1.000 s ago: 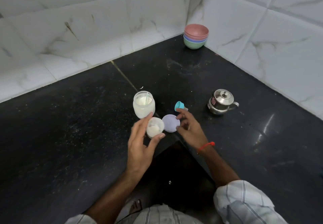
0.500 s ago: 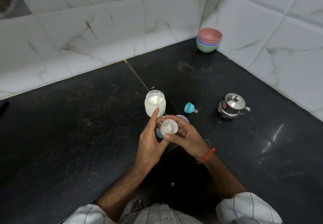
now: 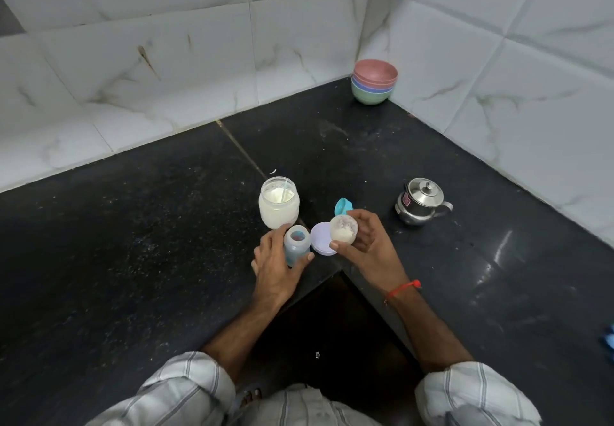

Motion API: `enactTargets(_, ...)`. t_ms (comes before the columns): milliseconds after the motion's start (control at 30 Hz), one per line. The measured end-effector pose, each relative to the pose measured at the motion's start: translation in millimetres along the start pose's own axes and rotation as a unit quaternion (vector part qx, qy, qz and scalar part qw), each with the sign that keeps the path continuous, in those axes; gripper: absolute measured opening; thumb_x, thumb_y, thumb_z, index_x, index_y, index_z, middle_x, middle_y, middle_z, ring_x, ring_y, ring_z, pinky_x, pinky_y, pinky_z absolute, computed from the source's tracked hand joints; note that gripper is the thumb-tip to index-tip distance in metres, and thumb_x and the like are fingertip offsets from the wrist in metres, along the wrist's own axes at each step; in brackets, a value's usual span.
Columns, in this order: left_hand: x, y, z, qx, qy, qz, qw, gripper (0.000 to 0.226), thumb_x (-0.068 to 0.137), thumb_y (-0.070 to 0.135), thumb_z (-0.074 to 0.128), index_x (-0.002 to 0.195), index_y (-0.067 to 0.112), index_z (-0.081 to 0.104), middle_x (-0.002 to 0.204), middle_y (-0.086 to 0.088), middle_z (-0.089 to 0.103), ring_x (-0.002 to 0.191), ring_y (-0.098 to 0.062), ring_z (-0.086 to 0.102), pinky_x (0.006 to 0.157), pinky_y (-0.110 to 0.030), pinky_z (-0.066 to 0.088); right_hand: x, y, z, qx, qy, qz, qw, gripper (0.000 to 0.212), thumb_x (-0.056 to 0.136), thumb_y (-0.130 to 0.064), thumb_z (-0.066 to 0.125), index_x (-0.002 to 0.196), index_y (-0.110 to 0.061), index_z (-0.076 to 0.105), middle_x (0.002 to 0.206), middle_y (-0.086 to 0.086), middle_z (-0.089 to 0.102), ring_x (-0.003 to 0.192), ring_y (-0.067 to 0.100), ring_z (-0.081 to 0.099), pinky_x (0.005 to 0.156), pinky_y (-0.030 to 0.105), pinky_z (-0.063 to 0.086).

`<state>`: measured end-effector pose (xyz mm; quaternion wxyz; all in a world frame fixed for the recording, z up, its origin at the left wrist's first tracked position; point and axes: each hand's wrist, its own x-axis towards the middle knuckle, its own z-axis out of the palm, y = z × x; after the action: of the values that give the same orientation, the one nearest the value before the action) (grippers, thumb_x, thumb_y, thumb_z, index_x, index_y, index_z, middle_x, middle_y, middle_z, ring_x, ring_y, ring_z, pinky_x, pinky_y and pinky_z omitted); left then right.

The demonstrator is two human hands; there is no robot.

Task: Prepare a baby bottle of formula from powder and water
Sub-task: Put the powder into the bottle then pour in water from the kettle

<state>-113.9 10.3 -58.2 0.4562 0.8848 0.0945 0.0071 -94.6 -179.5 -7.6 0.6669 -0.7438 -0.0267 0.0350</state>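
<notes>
Stacked bowls (image 3: 374, 82) sit in the counter's (image 3: 133, 243) far corner; steel pot (image 3: 420, 205) toward its right edge. Near the inner corner: open jar (image 3: 278, 206), lavender lid (image 3: 321, 238), teal cap (image 3: 343, 206). Left hand (image 3: 277, 266) grips the baby bottle (image 3: 296, 243), upright. Right hand (image 3: 363, 243) clasps a tilted powder cup (image 3: 343, 229).

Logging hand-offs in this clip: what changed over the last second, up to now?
The small cup of powder passed from the left hand to the right hand, which now holds it tilted. The left hand took a grip on the baby bottle, open and upright. The powder jar, lilac lid, teal cap, kettle and bowls stayed put.
</notes>
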Motion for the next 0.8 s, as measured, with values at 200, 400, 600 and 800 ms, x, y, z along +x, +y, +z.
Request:
enactTargets(200,0,15,-2,-0.047,-0.027,0.061,0.997,0.052,0.082,0.035,0.08,0.126,0.041,0.051,0.124,0.023,0.057,0.117,-0.002,0.052,0.108,-0.041,0.045,2,-5,-9,-0.118,-0.009,-0.066,0.991,0.056,0.081,-0.007,0.084,0.128,-0.02,0.056,0.125,-0.004,0.066,0.107,0.017,0.068,0.091,0.032,0.059)
enactTargets(400,-3,45,6,-0.079,-0.061,0.107,0.989,0.061,0.079,0.035,0.083,0.132,0.033,0.054,0.129,0.017,0.062,0.117,0.0,0.058,0.101,-0.024,0.052,12,-27,-28,-0.269,-0.044,-0.214,0.938,0.055,0.084,0.001,0.077,0.134,-0.014,0.059,0.139,0.002,0.057,0.127,0.015,0.058,0.097,0.034,0.056)
enactTargets(600,-2,64,12,-0.067,-0.07,0.118,0.988,0.069,0.079,0.038,0.083,0.14,0.027,0.053,0.137,0.009,0.061,0.126,-0.009,0.057,0.105,-0.037,0.052,14,-40,-45,-0.373,-0.058,-0.299,0.876,0.044,0.093,-0.001,0.069,0.133,-0.014,0.06,0.146,0.005,0.053,0.134,0.02,0.053,0.107,0.044,0.049)
enactTargets(800,-2,80,14,-0.064,-0.078,0.111,0.989,0.072,0.078,0.04,0.083,0.141,0.023,0.052,0.139,0.005,0.06,0.126,-0.012,0.056,0.106,-0.037,0.051,10,-44,-54,-0.408,-0.046,-0.316,0.856,0.042,0.097,-0.001,0.061,0.137,-0.014,0.06,0.15,0.011,0.049,0.129,0.029,0.055,0.103,0.048,0.051)
